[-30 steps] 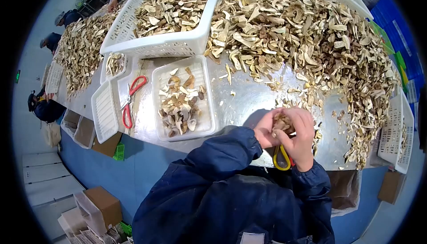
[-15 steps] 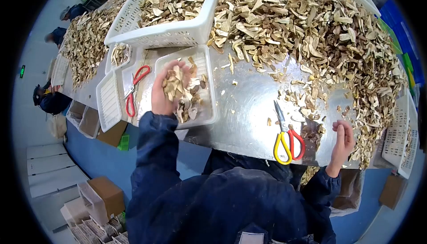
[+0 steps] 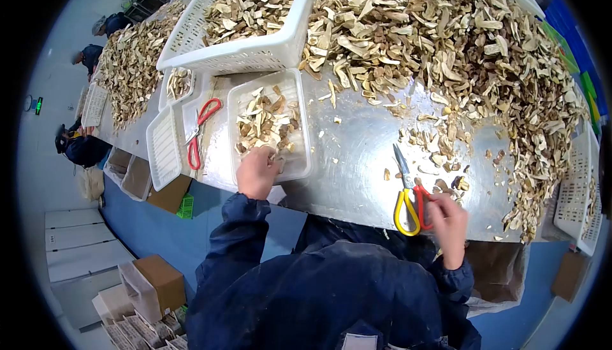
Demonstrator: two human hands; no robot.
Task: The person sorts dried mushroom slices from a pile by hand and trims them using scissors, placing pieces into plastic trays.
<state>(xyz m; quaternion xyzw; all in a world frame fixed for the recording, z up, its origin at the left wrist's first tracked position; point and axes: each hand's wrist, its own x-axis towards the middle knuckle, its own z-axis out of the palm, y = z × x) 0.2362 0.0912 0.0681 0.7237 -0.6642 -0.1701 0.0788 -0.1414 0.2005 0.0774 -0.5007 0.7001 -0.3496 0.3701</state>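
My left hand (image 3: 257,173) is closed at the near end of a clear plastic tray (image 3: 304,123). Its fingers curl inward, and whatever they hold, if anything, is hidden. Sliced dried mushrooms (image 3: 268,120) lie in a loose heap in that tray, just beyond the fingers. My right hand (image 3: 449,226) is over the near table edge, with its fingers bent beside the red handle of a pair of scissors (image 3: 406,190). Motion blurs those fingers, and I cannot tell whether they touch the handle. The scissors' other handle is yellow, and their blades point away from me.
A large heap of mushroom slices (image 3: 440,44) covers the table's far right. A white perforated crate (image 3: 255,57) of slices stands at the back. Red-handled scissors (image 3: 203,130) lie left of the tray, near a lid (image 3: 164,149). A lined box (image 3: 500,270) is below the table edge.
The mushroom slices from my left hand now lie in the tray, and that hand has moved nearer me and closed. My right hand has moved left to the scissors; fewer scraps lie near them.
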